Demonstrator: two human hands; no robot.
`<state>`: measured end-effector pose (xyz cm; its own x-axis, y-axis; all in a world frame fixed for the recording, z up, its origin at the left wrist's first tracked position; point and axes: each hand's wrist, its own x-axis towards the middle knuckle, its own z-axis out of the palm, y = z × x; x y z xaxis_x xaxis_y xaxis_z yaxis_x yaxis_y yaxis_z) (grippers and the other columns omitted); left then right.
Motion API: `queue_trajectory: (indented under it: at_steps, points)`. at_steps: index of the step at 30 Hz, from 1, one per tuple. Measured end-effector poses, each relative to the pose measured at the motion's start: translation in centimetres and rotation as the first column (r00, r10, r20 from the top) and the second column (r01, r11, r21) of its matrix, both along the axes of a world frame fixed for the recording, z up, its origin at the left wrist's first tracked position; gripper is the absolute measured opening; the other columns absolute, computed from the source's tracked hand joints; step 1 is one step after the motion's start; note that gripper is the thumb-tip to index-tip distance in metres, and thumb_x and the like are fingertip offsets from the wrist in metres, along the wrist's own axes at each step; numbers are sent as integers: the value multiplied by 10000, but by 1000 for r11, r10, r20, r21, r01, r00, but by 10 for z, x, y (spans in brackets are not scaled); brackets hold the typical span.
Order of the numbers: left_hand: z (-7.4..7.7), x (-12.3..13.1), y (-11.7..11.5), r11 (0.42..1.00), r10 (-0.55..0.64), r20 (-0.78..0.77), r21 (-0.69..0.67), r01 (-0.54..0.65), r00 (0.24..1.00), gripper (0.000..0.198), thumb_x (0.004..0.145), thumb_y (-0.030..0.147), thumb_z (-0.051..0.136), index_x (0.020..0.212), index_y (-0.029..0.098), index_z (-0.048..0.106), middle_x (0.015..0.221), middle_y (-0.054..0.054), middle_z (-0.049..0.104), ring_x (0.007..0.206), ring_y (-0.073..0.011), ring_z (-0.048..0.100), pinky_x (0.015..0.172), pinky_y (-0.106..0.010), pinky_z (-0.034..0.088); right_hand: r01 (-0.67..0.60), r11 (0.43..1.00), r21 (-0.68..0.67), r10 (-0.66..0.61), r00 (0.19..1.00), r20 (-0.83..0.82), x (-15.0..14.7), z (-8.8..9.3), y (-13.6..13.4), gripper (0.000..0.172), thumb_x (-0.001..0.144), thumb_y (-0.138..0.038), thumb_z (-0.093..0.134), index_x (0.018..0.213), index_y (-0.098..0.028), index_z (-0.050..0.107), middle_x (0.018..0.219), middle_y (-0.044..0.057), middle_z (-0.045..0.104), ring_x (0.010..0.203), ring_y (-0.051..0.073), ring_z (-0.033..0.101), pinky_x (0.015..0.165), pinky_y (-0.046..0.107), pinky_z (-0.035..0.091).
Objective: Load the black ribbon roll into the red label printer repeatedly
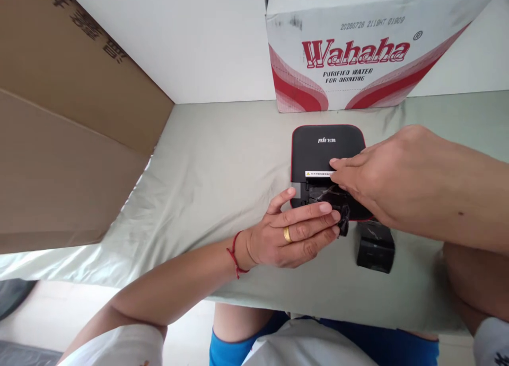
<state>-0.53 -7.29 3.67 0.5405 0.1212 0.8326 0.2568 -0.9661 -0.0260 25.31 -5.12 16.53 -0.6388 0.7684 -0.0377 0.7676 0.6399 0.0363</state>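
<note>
A flat black device (328, 154) with rounded corners, a red edge and white FEIE lettering lies on the cloth; it looks like a small printer. A white warning strip (318, 173) crosses it above an opening in its near part. My left hand (300, 236) is at that near side, fingertips closed over crumpled, shiny black plastic film (343, 223), its thumb hidden. Over the device's right side, my right hand (382, 175) has bent fingers gripping beside the strip; its palm side is hidden. A small dark box-shaped piece (376, 246) sits on the cloth below my right wrist.
A white and red Wahaha water carton (353, 63) stands behind the device against the white wall (199, 48). To the left is a large brown cardboard box (71, 143). Pale green cloth (222, 170) covers the table, with wrinkles on the left.
</note>
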Motion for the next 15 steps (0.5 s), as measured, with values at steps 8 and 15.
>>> queue_trajectory:
  at_steps: [8,15]
  points:
    - [-6,0,1,999,-29,37,-31,30,999,256,1096,251,636,1261,266,831,1341,-8,943,1413,-180,851,1595,-450,263,-167,985,-38,171,949,265,-29,20,-1,263,853,-11,699,833,-264,769,792,47,794,608,195,557,631,418,318]
    - [-10,-2,-3,998,-35,-4,-54,35,999,383,1046,274,728,1421,327,781,1399,-5,923,1458,-202,831,1589,-459,250,-129,989,-77,144,961,235,-39,33,-2,237,945,-77,683,813,-255,770,751,40,732,664,183,561,672,377,359]
